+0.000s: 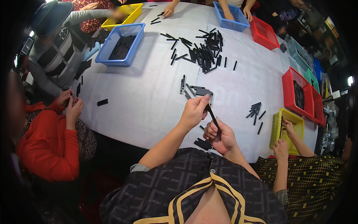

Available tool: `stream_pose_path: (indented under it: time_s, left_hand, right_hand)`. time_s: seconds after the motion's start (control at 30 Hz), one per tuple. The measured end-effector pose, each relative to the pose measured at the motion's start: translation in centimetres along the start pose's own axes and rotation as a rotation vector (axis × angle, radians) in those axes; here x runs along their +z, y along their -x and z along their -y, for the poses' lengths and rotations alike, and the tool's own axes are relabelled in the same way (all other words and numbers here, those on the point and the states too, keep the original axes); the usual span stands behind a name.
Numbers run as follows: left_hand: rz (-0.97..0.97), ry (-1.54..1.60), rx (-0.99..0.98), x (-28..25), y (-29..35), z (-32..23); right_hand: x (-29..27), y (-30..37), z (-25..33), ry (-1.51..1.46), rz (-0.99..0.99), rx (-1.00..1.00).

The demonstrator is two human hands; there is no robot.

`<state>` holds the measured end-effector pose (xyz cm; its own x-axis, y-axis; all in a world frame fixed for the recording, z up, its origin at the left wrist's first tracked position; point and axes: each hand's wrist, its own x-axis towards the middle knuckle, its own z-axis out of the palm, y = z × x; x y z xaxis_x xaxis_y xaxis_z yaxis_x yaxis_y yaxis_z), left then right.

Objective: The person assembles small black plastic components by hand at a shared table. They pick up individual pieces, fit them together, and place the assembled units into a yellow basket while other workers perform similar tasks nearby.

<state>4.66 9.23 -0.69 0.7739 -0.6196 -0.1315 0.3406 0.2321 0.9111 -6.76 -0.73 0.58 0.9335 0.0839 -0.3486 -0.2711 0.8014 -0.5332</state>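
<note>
A slim black strip (213, 115) slants between my two hands, above the near part of the table. My left hand (194, 110) is closed on its upper end, with the thumb on top. Lower and to the right, my right hand (221, 137) has its fingers curled round the other end. Just beyond my left hand lies a small group of dark grey and black strips (201, 90). Close to my body, partly hidden by my right hand, several black pieces (203, 144) lie side by side on the white-covered table (156, 93).
A large heap of black strips (205, 52) spreads across the table's middle. Blue basket (140, 41) stands at the far left, red baskets (311, 100) and a yellow basket (275, 130) at the right. Co-workers sit around the table; one in red (52, 142) is at my left.
</note>
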Motion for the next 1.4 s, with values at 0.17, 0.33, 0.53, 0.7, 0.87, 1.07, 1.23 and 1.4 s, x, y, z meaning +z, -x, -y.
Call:
stream_pose_path:
  time_s: [0.17, 0.33, 0.53, 0.7, 0.87, 1.07, 1.23, 1.4]
  left_hand:
    - [0.044, 0.051, 0.121, 0.6, 0.8, 0.1]
    - [0.004, -0.092, 0.042, -0.1, 1.0, 0.6]
    - [-0.170, -0.737, 0.474, 0.1, 0.0, -1.5]
    - [0.125, -0.559, 1.005, 5.6, 1.3, -5.3]
    - [0.096, -0.646, 1.130, 3.6, -1.0, -4.7]
    - [0.256, -0.701, 1.331, 4.6, 0.8, -3.9]
    - [0.105, -0.719, 1.262, 1.7, -0.7, -4.1]
    - [0.317, -0.702, 1.312, 3.5, 0.9, -4.3]
  right_hand:
    - [0.0, -0.1, 0.0, -0.107, 0.059, 0.034]
    - [0.3, -0.2, -0.3, -0.079, -0.004, 0.090]
    - [-1.4, -0.6, -0.3, 0.090, -0.004, 0.027]
    - [3.3, -0.7, -1.2, 0.174, -0.362, 0.058]
    - [1.7, -1.6, -1.8, 0.065, -0.223, 0.249]
    - [0.4, -1.7, -1.9, 0.046, -0.087, 0.299]
    - [-1.0, -1.9, -2.7, 0.004, 0.026, 0.313]
    - [-1.6, -1.8, -4.1, 0.251, -0.123, 0.168]
